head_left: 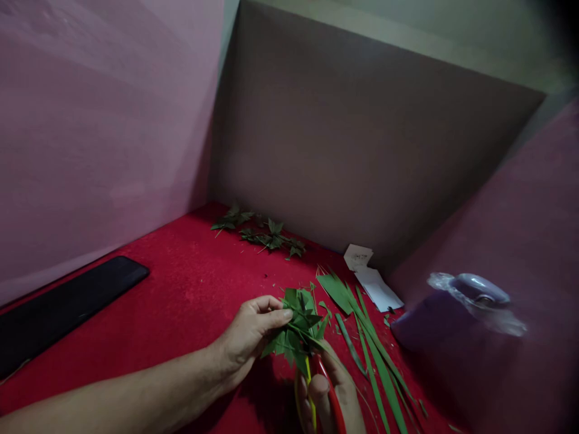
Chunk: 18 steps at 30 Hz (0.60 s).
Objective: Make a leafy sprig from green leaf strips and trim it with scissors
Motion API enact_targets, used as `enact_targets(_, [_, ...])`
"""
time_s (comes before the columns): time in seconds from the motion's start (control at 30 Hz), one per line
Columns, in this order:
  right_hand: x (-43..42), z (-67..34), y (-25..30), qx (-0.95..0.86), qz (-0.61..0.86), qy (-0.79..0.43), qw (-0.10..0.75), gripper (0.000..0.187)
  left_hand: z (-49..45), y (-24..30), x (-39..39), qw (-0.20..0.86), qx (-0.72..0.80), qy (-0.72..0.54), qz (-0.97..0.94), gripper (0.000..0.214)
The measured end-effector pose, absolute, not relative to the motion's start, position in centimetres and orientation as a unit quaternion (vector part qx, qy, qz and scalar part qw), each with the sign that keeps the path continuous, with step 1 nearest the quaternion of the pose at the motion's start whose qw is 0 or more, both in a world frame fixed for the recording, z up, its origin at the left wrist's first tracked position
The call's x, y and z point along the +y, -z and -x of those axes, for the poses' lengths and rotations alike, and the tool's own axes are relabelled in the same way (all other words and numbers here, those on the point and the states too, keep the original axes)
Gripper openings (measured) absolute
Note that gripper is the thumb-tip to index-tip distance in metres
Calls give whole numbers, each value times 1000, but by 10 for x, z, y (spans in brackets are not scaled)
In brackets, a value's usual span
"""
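Leaf cluster [296,322] above red cloth [194,295]: at its five o'clock, the right hand [341,386] curls its fingers around scissors [333,398]; at nine, the left hand [248,328] pinches it, thumb against fingers. Long leaves [371,333] lie at three, leafy sprigs [274,239] farthest, at twelve.

Splayed cluster of pointed green leaves [297,323] over red-and-yellow-handled scissors [332,395].

A pink wall [108,120] rises at ten o'clock, a second pink wall [520,199] at three. Toward one o'clock stands a dark grey wall [362,132] beneath a paler band [407,36]. A red surface [181,301] spreads toward seven, perhaps a worktop; dim light leaves it uncertain.
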State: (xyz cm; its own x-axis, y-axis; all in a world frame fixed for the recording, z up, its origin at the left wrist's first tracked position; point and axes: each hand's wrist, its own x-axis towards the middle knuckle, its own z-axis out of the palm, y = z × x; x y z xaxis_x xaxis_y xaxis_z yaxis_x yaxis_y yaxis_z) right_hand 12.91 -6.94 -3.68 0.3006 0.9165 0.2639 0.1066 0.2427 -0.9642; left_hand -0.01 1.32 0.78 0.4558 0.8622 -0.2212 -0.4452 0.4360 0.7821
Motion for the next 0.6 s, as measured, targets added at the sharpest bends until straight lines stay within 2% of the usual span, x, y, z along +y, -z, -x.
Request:
enact_targets(0.2, [-68,-121,42,-383,490,-416,664,46,0,-5,12,789,314,-411,-332,20])
enact_targets(0.6, [-68,-121,42,-384,489,-410,667,40,0,-6,14,789,307,-417,-330,20])
